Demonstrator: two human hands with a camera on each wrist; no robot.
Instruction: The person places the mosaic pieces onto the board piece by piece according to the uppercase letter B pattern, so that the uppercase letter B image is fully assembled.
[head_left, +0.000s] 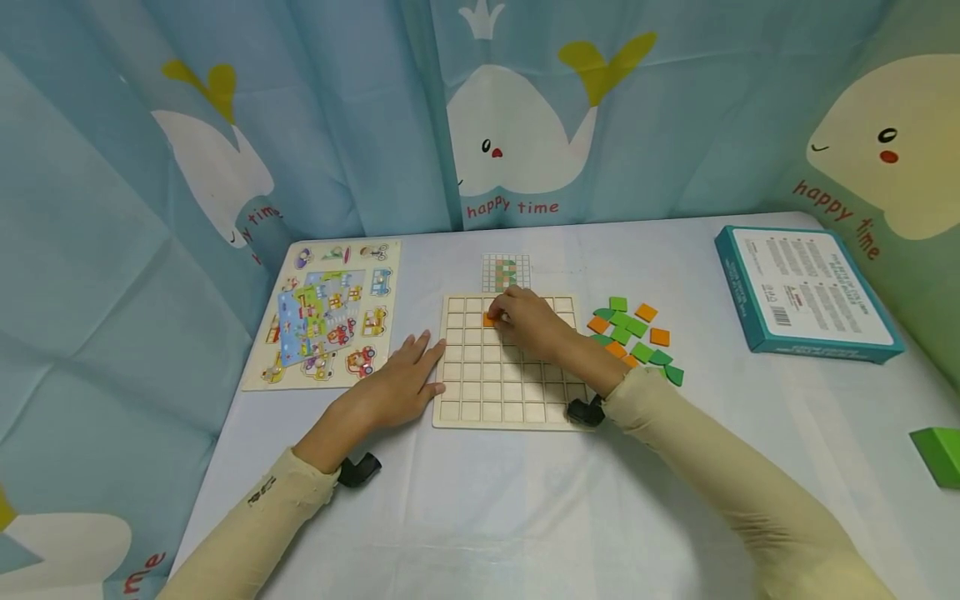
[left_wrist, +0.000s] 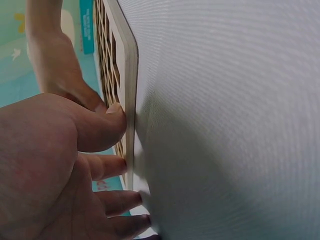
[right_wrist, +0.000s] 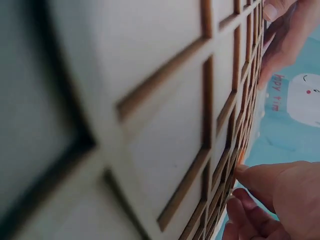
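Note:
A pale wooden grid board [head_left: 471, 390] lies on the table in the head view. My left hand [head_left: 401, 383] rests at its left edge, fingers spread; in the left wrist view the thumb [left_wrist: 116, 125] touches the board's rim. Over the board's top row, my right hand [head_left: 528, 321] pinches an orange square tile [head_left: 489, 320] at a cell near the left, its fingers partly hiding it. In the right wrist view, only an orange sliver shows by the thumb [right_wrist: 250, 175]. A small pattern card [head_left: 491, 271] with a coloured grid picture lies just behind the board.
Loose green and orange tiles [head_left: 621, 321] lie right of the board. A picture puzzle board [head_left: 315, 242] with a colourful card [head_left: 318, 312] on it is at the left. At the back right lies a teal box [head_left: 813, 292]; a green block [head_left: 937, 454] sits at the right edge.

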